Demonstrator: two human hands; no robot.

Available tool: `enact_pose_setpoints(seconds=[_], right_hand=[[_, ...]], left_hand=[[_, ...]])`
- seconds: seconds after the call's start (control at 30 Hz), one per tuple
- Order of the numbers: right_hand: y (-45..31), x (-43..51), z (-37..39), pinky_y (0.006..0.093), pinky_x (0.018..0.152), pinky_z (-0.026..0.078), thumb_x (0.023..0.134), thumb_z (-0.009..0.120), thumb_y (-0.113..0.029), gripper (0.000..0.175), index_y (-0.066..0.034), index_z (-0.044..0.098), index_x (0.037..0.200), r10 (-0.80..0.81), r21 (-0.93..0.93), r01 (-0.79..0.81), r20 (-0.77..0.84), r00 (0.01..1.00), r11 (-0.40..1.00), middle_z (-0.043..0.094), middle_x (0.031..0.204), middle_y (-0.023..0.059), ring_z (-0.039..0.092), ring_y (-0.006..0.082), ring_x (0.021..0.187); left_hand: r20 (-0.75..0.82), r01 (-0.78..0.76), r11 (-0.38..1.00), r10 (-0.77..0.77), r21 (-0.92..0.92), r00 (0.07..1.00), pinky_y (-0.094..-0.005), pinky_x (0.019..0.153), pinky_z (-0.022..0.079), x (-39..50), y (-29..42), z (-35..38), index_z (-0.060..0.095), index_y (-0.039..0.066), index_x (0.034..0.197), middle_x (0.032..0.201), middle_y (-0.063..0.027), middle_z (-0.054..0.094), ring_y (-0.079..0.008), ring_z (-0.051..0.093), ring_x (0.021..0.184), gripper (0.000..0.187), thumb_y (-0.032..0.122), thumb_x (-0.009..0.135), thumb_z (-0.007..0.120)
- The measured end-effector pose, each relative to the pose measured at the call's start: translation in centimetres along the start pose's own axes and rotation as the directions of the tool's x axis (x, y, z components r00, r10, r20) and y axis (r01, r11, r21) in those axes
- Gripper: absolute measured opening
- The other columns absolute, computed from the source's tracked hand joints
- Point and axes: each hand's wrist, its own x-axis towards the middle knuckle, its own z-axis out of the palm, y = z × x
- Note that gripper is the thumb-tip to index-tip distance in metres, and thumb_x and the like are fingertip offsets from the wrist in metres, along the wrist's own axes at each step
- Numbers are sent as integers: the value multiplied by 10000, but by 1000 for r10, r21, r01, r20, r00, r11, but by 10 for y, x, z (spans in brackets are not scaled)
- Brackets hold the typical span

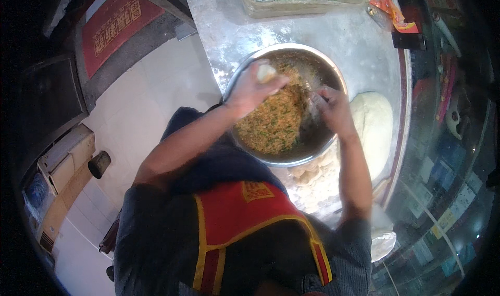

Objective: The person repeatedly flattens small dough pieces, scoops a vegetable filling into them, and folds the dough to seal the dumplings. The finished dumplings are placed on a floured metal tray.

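Observation:
A large metal bowl point(256, 159) holds a crumbly orange-brown filling point(273, 128) flecked with green, heaped towards its left side. Over the bowl's upper left part, my left hand point(254, 89) cups a small pale piece of dough point(265, 72) in its curled fingers. My right hand point(332, 106) is over the right part of the bowl, its fingers pinched on what looks like a thin shiny utensil point(309, 94) at the filling's edge; blur hides its shape. A big smooth mass of dough point(377, 130) lies just right of the bowl, beside my right forearm.
Smaller dough pieces point(312, 171) lie on the floured metal tabletop point(218, 30) below the bowl. A plastic bin point(304, 8) with banknotes stands at the far side. Near the right edge are a red packet point(394, 14) and a dark phone-like object point(409, 41). A clear plastic bag point(383, 233) is lower right.

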Motion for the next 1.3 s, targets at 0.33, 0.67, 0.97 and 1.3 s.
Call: enact_pose_setpoints(seconds=[0.33, 0.67, 0.97, 1.3], right_hand=[[2, -33, 9, 458, 720, 537, 903, 650, -78, 122, -12, 700, 993, -300, -382, 174, -301, 905, 908, 679, 901, 210, 669, 404, 815], [32, -24, 36, 417, 811, 537, 881, 736, -185, 220, -41, 724, 1047, -294, -412, 188, -212, 932, 891, 693, 1064, 159, 664, 357, 955], [8, -15, 49, 273, 832, 512, 883, 742, -32, 164, 7, 698, 1036, -123, 475, 204, -195, 973, 856, 694, 1023, 62, 649, 131, 913], [31, -11, 45, 229, 704, 504, 899, 767, -140, 258, 0, 674, 1094, -86, 744, -60, 156, 984, 666, 681, 875, 4, 626, 76, 799]], left_hand=[[6, -253, 961, 254, 112, 967, -333, 871, 522, 14, 11, 10, 543, 53, 1324, 1091, -136, 691, -210, 666, 1020, 564, 164, 829, 789], [276, 240, 763, -83, -601, 957, -380, 922, 577, -7, 36, 0, 564, -5, 1297, 1173, -112, 645, -205, 658, 1071, 358, 140, 982, 657], [357, 136, 943, -19, -305, 934, -317, 895, 555, -16, 44, 5, 604, 4, 1239, 1139, -88, 664, -165, 660, 1036, 319, 109, 950, 690], [568, -72, 997, 50, 16, 821, -297, 951, 504, -18, 53, -9, 557, 34, 1373, 1205, -69, 656, -135, 619, 1088, 503, 105, 907, 731]])
